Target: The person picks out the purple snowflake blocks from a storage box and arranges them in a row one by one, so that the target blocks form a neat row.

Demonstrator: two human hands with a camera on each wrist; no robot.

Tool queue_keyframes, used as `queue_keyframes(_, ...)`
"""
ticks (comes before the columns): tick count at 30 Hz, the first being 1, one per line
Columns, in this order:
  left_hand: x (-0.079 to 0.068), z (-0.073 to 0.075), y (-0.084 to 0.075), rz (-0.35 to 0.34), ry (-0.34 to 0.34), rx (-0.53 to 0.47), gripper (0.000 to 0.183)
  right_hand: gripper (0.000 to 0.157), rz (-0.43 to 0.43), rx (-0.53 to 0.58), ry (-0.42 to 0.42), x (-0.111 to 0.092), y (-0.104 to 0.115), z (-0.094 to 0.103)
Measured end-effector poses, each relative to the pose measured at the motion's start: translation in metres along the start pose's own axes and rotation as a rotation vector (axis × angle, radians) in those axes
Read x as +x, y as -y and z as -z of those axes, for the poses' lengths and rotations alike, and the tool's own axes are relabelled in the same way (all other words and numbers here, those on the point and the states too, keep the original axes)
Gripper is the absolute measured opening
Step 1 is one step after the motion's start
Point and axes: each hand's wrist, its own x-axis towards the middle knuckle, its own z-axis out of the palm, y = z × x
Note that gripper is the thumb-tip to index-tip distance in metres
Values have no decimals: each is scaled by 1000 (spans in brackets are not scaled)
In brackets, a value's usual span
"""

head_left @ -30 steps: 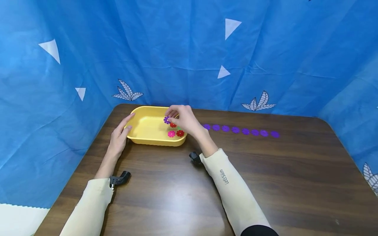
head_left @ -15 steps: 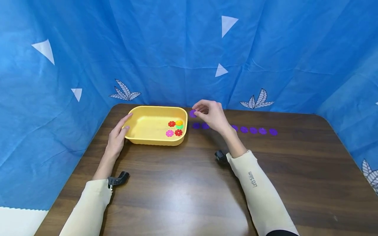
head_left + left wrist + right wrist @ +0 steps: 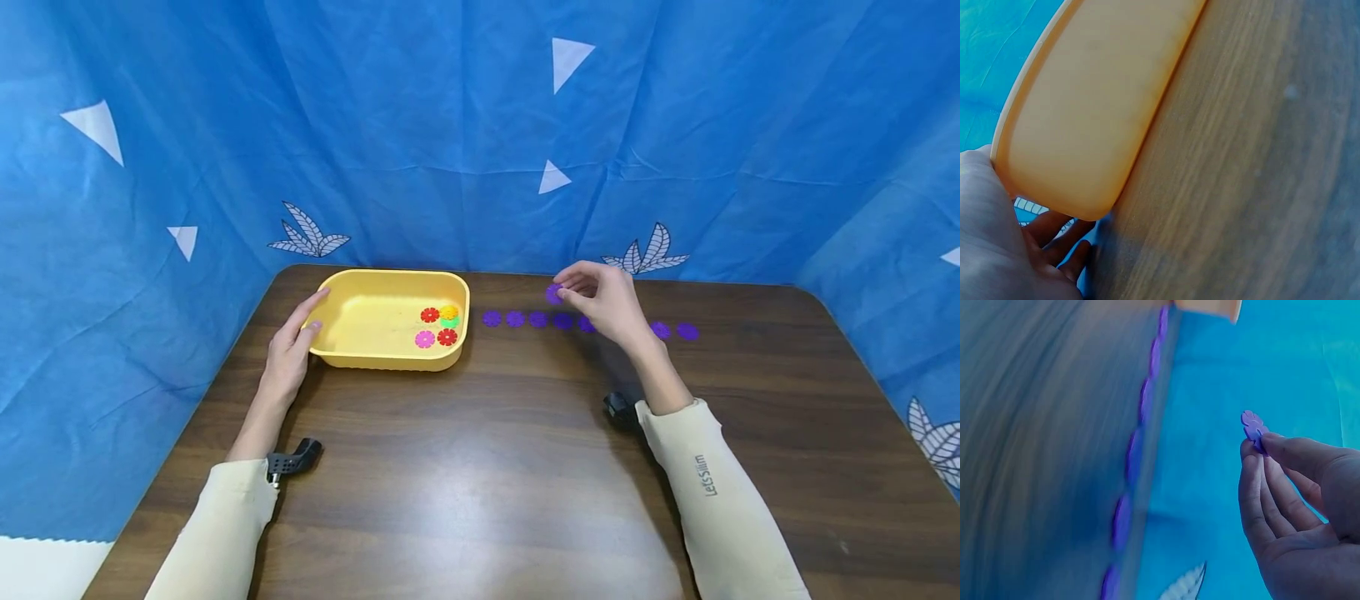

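In the head view my right hand (image 3: 611, 307) pinches a purple flower-shaped plastic disc (image 3: 553, 293) between thumb and fingertips, raised over a row of similar discs. The right wrist view shows the held disc (image 3: 1254, 429) seen nearly edge-on, sticking out past the thumb. Flat on the table, the purple discs (image 3: 515, 319) run rightward in a line, partly covered by the right hand. My left hand (image 3: 288, 354) holds the left end of a yellow plastic tray (image 3: 386, 363), its thumb at the rim. Fingers (image 3: 1072, 262) curl by the tray's end in the left wrist view.
Inside the tray's right end lie red discs (image 3: 447, 337), a pink disc (image 3: 424, 339), and a yellow disc (image 3: 448, 312) overlapping a green one (image 3: 450, 322). A blue curtain (image 3: 420, 150) hangs right behind the brown wooden table (image 3: 450, 467).
My right hand has lifted the purple disc out of the tray and carried it rightward above the row. The left hand stays at the tray's end; the view shifts slightly.
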Motion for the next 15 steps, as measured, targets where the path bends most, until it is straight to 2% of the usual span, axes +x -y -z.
queue_keyframes(7,0,-1,2,-9,-4,-5,50,14,-69,-43,-62,-22,-34,44)
queue_keyframes(15,-1,0,0,2,-3,15,50,19,-158,-117,-100,-51,-63,89)
